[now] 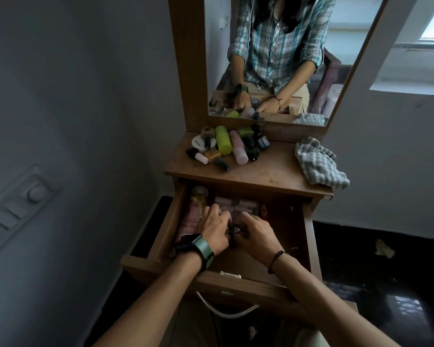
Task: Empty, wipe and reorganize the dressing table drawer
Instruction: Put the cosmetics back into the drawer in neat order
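Both our hands, left hand [214, 230] and right hand [257, 234], curl their fingers around small items in the open drawer [308, 236], half emptied onto the table [273, 171], cloth [320, 165] unused beyond.

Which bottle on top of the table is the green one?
The lime green bottle lying on its side in the pile on the table top, left of the pale pink bottle. The others there are pink or dark.
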A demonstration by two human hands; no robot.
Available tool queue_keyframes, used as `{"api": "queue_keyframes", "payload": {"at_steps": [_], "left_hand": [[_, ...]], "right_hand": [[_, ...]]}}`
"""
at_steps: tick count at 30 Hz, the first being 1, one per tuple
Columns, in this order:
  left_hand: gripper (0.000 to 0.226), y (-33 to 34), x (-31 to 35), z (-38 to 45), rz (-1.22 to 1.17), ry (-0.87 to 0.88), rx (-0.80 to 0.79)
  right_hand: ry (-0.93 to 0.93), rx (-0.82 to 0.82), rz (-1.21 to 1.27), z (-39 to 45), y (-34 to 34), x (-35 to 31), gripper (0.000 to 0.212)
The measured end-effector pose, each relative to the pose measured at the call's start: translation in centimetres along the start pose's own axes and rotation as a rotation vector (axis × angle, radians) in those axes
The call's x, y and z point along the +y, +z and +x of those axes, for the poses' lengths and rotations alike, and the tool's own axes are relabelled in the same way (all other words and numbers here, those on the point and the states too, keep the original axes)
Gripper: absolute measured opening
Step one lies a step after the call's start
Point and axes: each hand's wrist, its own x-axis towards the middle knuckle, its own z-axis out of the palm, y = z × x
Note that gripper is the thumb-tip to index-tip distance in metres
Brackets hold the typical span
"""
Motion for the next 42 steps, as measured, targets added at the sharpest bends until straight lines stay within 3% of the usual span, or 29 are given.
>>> {"api": "queue_keyframes", "payload": {"at_steps": [6, 17, 22, 25, 29, 33, 38, 40, 42], "left_hand": [[0.032, -0.2, 0.1, -0.1, -0.014, 0.002, 0.013], [0.037, -2.3, -0.6, -1.4, -0.168, 0.088, 0.121], [0.026, -6.8, -3.5, 0.0, -0.275, 0.109, 0.321], [0.035, -10.0, -5.5, 3.3, -0.181, 0.071, 0.427], [0.048, -11.2, -7.5, 7.6, 0.007, 0.028, 0.329], [0.052, -10.4, -7.9, 9.5, 0.044, 0.094, 0.241], [0.054, -9.3, -8.9, 10.3, 0.075, 0.103, 0.209], [0.044, -8.6, -9.4, 10.9, 0.033, 0.067, 0.175], [0.04, -8.5, -9.8, 10.9, -0.164, -0.038, 0.188]], "right_hand": [[0.004, -0.016, 0.014, -0.1, -0.1, 0.0, 0.028], [0.051, -0.015, 0.026, -0.7, -0.2, 0.8, 0.049], [-0.183, 0.31, -0.113, -0.2, -2.3, -1.5, 0.031], [-0.265, 0.335, -0.161, 2.7, -3.9, -3.9, 0.036], [-0.206, 0.197, -0.246, 7.2, -4.9, -6.0, 0.045], [-0.119, 0.059, -0.312, 9.0, -4.8, -6.5, 0.048], [-0.136, 0.037, -0.344, 10.3, -4.8, -6.4, 0.044], [-0.163, 0.037, -0.322, 10.2, -4.6, -6.1, 0.042], [-0.224, 0.058, -0.282, 9.7, -4.6, -5.6, 0.038]]}}
